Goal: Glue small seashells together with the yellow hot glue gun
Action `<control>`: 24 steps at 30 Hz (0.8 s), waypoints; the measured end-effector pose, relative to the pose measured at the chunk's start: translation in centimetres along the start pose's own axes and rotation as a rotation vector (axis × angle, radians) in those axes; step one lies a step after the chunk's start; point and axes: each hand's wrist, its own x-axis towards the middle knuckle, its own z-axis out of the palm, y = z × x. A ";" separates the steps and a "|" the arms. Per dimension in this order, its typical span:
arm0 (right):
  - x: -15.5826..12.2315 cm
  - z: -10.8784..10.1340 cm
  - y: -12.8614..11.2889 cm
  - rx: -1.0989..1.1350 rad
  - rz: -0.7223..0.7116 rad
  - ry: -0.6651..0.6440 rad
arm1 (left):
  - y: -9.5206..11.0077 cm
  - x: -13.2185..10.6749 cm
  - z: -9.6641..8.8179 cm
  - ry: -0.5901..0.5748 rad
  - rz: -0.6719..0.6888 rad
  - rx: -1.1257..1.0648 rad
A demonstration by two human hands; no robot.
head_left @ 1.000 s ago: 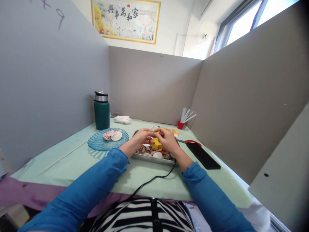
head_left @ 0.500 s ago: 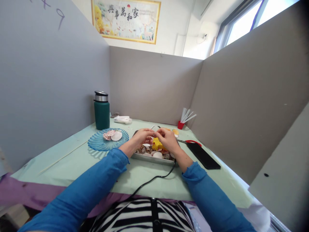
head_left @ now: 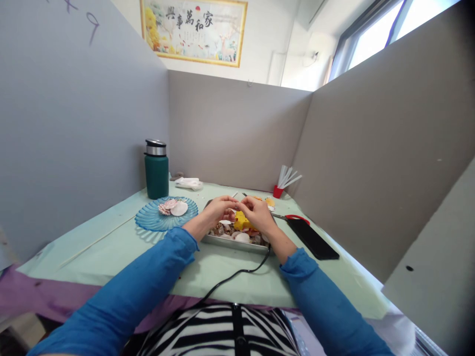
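Note:
My left hand (head_left: 219, 209) and my right hand (head_left: 256, 212) meet fingertip to fingertip above a metal tray (head_left: 237, 245). Both are closed in a pinch; whatever sits between the fingers is too small or hidden to make out. Below them the tray holds several shells, among them a white shell (head_left: 243, 238), and small brown pieces. A yellow glue gun (head_left: 243, 221) seems to lie there under my right hand, partly covered by it. From the tray's right end a black cord (head_left: 241, 271) runs toward me over the table edge.
To the left, a blue glass plate (head_left: 148, 217) bears several shells, with a green bottle (head_left: 156, 175) behind it. On the right lie a black phone (head_left: 312, 239) and red-handled scissors (head_left: 298, 218). A red cup (head_left: 278, 192) of white sticks stands further back. Grey partitions (head_left: 237, 128) enclose the table.
Almost nothing differs. The fingertips of both hands shift very slightly while staying together over the tray.

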 end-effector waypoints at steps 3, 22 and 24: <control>0.0 0.0 0.0 -0.005 0.003 -0.002 | 0.1 -0.1 0.0 -0.003 -0.005 0.000; 0.0 0.0 -0.1 0.023 0.000 0.005 | 0.2 -0.2 0.1 -0.009 0.024 0.004; 0.0 -0.1 -0.2 0.026 0.005 0.008 | 0.2 -0.2 0.1 -0.008 0.022 0.005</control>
